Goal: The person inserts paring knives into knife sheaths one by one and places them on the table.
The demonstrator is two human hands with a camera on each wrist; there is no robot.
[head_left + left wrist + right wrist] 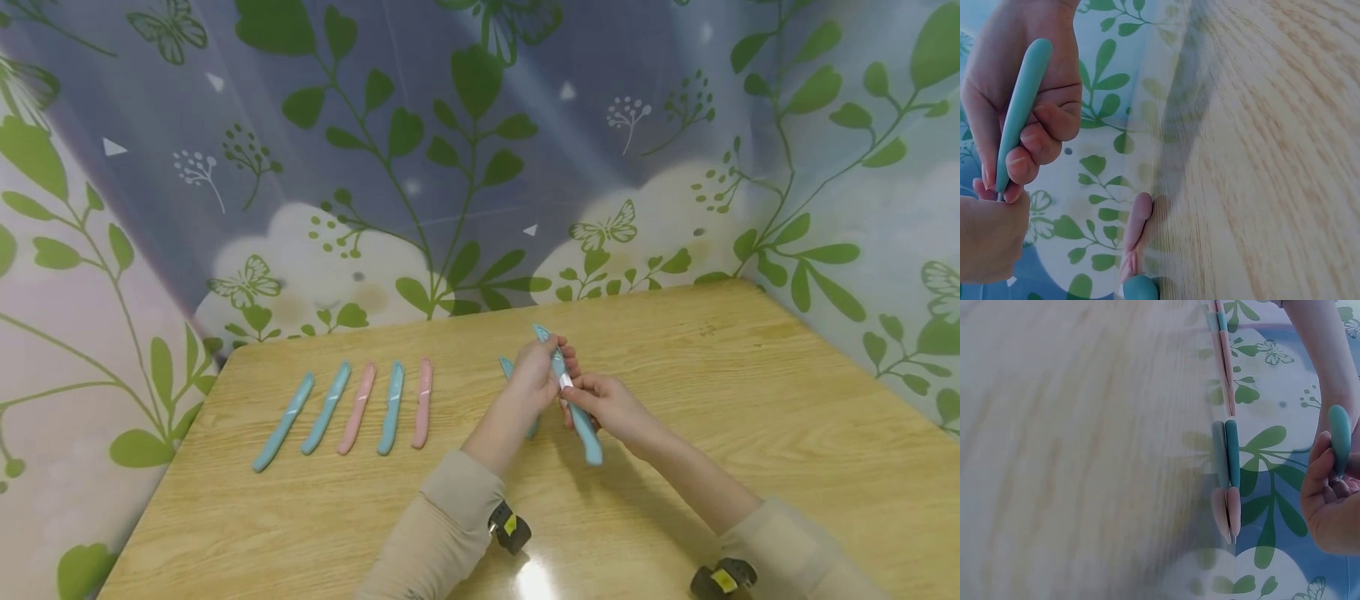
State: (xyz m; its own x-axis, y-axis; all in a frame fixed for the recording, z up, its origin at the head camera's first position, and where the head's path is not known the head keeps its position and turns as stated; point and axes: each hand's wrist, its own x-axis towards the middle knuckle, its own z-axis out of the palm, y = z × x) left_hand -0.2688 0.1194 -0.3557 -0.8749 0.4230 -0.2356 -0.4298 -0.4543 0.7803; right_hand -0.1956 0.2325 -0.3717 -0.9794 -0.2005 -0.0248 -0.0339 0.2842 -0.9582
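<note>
Both hands hold a light blue knife point(582, 425) above the table, tilted with its handle toward me. My left hand point(534, 371) grips its upper, blade-side part, and the tip pokes out beyond the fingers. My right hand point(611, 404) pinches it near the top of the handle, thumb on top. Between the hands a short pale section shows. The knife's teal handle point(1024, 109) is plain in the left wrist view, and the handle end point(1339, 434) appears in the right wrist view. Another blue knife point(507, 367) lies behind my left hand, mostly hidden by it.
To the left on the wooden table point(225, 533) lies a row of several similar knives, among them a blue one point(283, 423) at the left end and a pink one point(423, 404) at the right end. A leaf-patterned curtain point(480, 167) hangs along the table's back and sides.
</note>
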